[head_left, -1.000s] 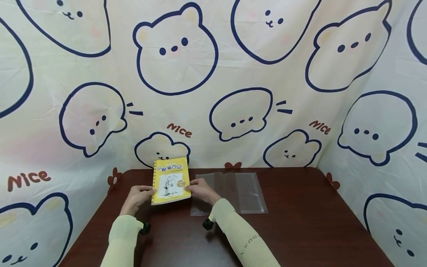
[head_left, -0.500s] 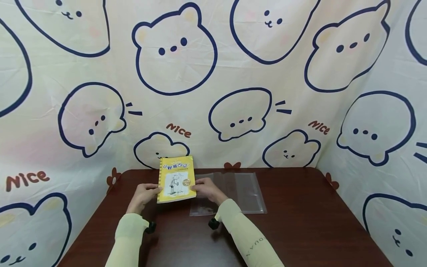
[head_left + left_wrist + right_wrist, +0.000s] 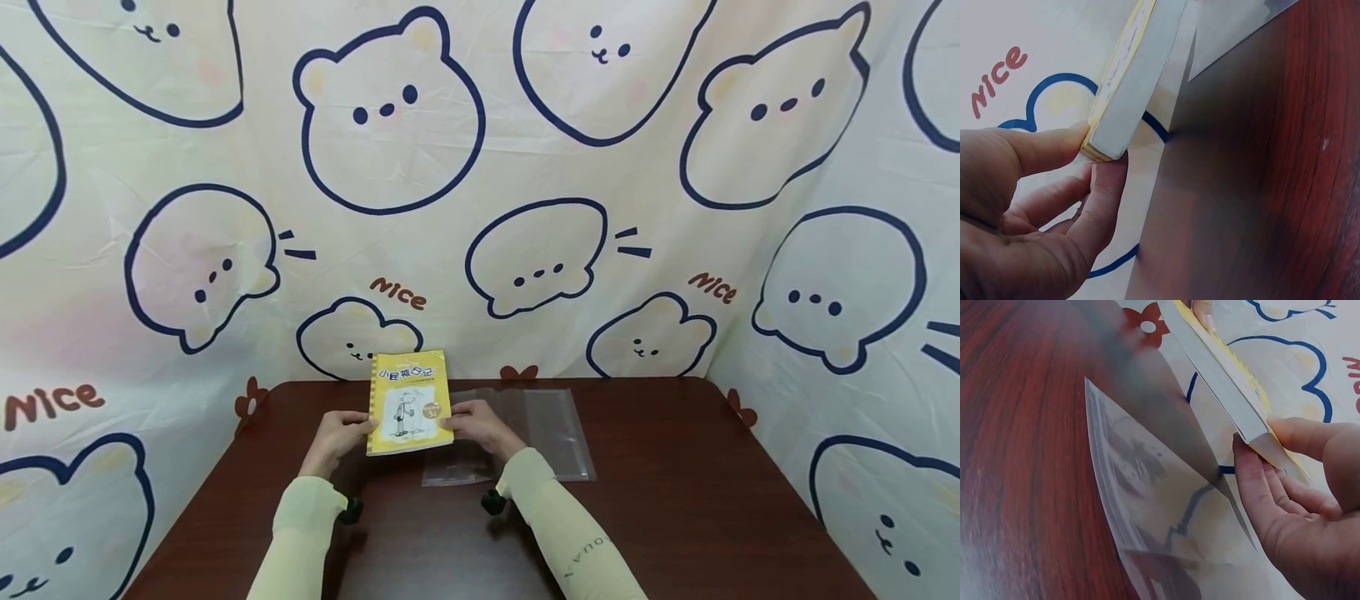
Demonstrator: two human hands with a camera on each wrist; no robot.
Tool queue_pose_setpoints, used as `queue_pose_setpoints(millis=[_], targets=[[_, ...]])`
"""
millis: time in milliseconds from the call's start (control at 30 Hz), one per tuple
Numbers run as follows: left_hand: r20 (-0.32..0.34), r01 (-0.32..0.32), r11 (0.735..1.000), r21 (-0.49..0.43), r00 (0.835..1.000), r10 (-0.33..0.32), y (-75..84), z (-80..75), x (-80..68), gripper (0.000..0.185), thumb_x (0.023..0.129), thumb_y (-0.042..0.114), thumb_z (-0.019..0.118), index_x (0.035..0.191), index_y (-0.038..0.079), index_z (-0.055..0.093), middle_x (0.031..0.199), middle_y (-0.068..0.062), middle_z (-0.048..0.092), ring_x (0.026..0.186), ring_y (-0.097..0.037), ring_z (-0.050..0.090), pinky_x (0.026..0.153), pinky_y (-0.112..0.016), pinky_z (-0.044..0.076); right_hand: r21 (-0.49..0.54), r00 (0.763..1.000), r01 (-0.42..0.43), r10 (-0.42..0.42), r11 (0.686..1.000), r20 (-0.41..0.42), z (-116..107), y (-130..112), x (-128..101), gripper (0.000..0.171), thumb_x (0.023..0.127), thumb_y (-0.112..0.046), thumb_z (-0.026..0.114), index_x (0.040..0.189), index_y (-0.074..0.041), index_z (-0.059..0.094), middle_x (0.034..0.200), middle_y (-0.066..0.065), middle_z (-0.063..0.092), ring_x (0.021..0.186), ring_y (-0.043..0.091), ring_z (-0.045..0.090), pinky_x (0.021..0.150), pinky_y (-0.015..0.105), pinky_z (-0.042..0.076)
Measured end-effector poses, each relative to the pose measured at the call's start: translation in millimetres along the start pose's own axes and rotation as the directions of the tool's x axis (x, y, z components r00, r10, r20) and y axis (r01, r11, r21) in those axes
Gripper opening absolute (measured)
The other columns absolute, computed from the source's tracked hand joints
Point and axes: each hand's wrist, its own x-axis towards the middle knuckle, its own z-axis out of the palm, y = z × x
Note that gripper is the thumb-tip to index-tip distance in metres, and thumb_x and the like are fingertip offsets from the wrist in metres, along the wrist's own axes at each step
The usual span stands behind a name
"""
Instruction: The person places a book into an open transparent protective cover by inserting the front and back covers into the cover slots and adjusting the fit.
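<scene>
Plenty of bare dark table (image 3: 675, 500) lies right and near, the clear plastic cover (image 3: 547, 429) lies flat just right of the yellow book (image 3: 408, 402), which the left hand (image 3: 341, 437) and right hand (image 3: 480, 427) pinch by its side edges above the table, best kept level and clear of the bear-print backdrop (image 3: 525, 167).

Over the last second the yellow book (image 3: 409, 402) drifts to the right, carried between the left hand (image 3: 341, 437) and the right hand (image 3: 480, 427). A moment ago it hung left of the clear plastic sleeve (image 3: 525, 429); now its right edge overlaps the sleeve's left end. Both hands and their pale sleeves travel right with it above the dark surface (image 3: 675, 500). The book also sits a little more upright, its cover less skewed than before.
</scene>
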Motion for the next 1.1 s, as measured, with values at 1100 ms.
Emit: queue_pose_setpoints(millis=[1100], targets=[[0.029, -0.048, 0.998, -0.042, 0.998, 0.049, 19.5, 50.2, 3.5, 0.035, 0.098, 0.011, 0.066, 0.124, -0.012, 0.063, 0.119, -0.029, 0.066, 0.087, -0.027, 0.072, 0.086, -0.047, 0.057, -0.022, 1.0, -0.014, 0.014, 1.0, -0.027, -54.0, 16.8, -17.6, 0.045, 0.095, -0.011, 0.072, 0.13, 0.012, 0.058, 0.109, 0.017, 0.073, 0.098, 0.023, 0.073, 0.085, 0.037, 0.06]])
